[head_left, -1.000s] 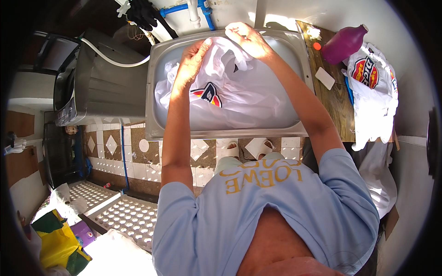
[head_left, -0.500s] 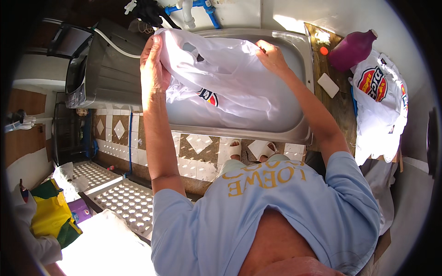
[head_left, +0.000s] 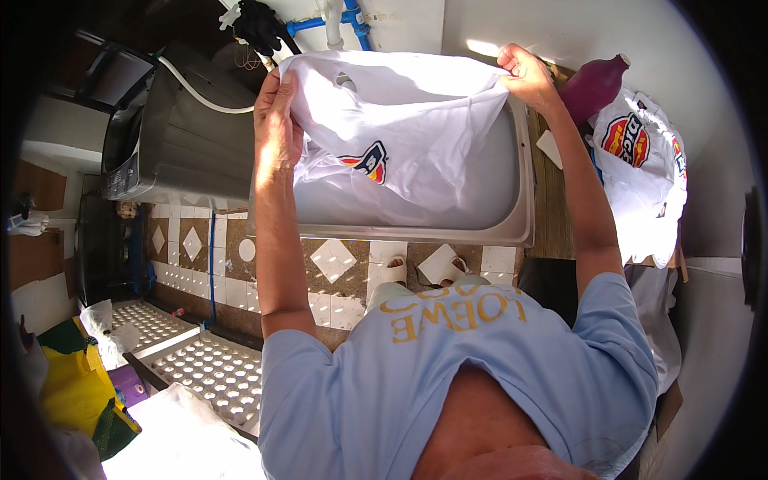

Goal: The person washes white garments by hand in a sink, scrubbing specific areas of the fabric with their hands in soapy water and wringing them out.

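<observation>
A white T-shirt (head_left: 424, 120) with a coloured printed logo is stretched between my two hands. My left hand (head_left: 278, 116) grips one side of it, thumb over the cloth. At the opposite upper corner, my right hand (head_left: 528, 76) pinches the fabric in closed fingers. Below, the shirt droops into a steel sink (head_left: 400, 232) filled with cloudy greyish water, and its lower folds lie in that water.
Right of the sink, a wooden counter (head_left: 552, 216) bears a white bar (head_left: 550, 149), a purple bottle (head_left: 594, 86) and more white printed clothing (head_left: 640, 184). A grey washing machine (head_left: 192, 136) stands left. Blue pipes (head_left: 352, 18) run behind; perforated white panels (head_left: 212, 364) lie lower left.
My right hand has moved right and up, pulling the shirt wider and tauter. The logo shows more fully now. My left hand keeps its grip, and the whole view has shifted slightly.
</observation>
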